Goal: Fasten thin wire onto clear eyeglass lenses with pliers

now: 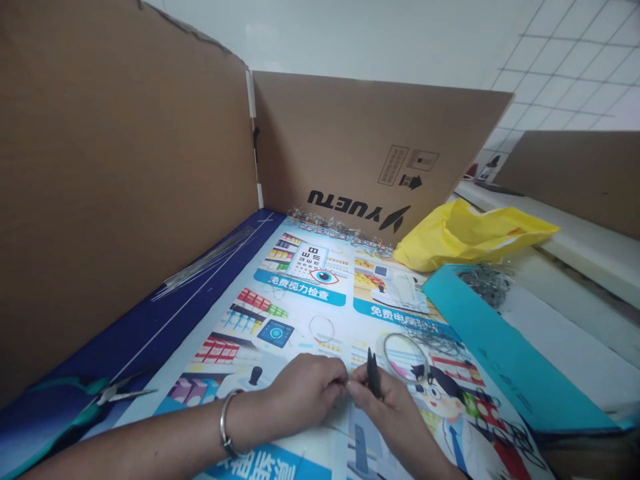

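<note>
My left hand (313,390), with a metal bangle (226,427) on its wrist, is closed, its fingertips pinched on something too small to make out. Against it rests my right hand (383,407), closed round small black-tipped pliers (373,375) that point up and away. The fingertips of both hands meet. A coil of wire (406,357) lies just beyond my right hand. Beyond my left hand, a thin wire ring (321,329) lies on the printed poster sheet (305,360).
Green-handled pliers (93,400) lie at the left. Straight wires (207,261) lie beside the cardboard wall (115,167). Tangled wire pieces (340,227) line the back cardboard (350,140). At right are a yellow bag (450,237), a teal-edged box (515,360) and black loops (515,433).
</note>
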`<act>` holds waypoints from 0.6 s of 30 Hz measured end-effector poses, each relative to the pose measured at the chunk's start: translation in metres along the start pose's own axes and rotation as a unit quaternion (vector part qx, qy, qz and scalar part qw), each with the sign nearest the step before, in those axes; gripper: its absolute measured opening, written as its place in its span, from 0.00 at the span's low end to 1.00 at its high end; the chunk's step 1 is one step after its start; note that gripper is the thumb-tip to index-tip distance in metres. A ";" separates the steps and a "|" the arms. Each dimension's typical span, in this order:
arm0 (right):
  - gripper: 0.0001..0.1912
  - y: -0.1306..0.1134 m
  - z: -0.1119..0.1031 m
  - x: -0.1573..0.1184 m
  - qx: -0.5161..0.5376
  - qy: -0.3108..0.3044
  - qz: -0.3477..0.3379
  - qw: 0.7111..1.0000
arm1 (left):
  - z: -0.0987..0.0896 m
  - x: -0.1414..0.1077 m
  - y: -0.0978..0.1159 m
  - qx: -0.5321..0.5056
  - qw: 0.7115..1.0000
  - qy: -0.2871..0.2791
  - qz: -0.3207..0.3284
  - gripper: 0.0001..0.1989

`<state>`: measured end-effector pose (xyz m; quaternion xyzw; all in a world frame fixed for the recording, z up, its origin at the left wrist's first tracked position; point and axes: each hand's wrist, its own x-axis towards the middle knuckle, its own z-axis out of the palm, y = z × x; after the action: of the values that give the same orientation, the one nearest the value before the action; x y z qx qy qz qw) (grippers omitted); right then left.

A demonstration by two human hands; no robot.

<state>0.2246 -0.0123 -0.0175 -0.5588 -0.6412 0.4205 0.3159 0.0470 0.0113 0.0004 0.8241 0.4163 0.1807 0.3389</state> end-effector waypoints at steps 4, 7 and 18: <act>0.15 -0.002 0.000 0.000 -0.004 0.008 -0.003 1.000 | -0.001 0.001 0.001 -0.002 1.000 -0.006 0.011 0.07; 0.14 -0.006 -0.001 0.000 -0.001 0.006 -0.001 1.000 | -0.003 0.001 0.001 -0.007 1.000 -0.007 0.018 0.07; 0.13 -0.011 -0.002 0.007 0.010 0.016 -0.028 0.999 | -0.006 0.003 -0.008 -0.016 0.998 -0.011 0.061 0.06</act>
<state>0.2205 -0.0051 -0.0070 -0.5439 -0.6473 0.4093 0.3431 0.0412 0.0197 -0.0011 0.8443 0.3588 0.1986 0.3450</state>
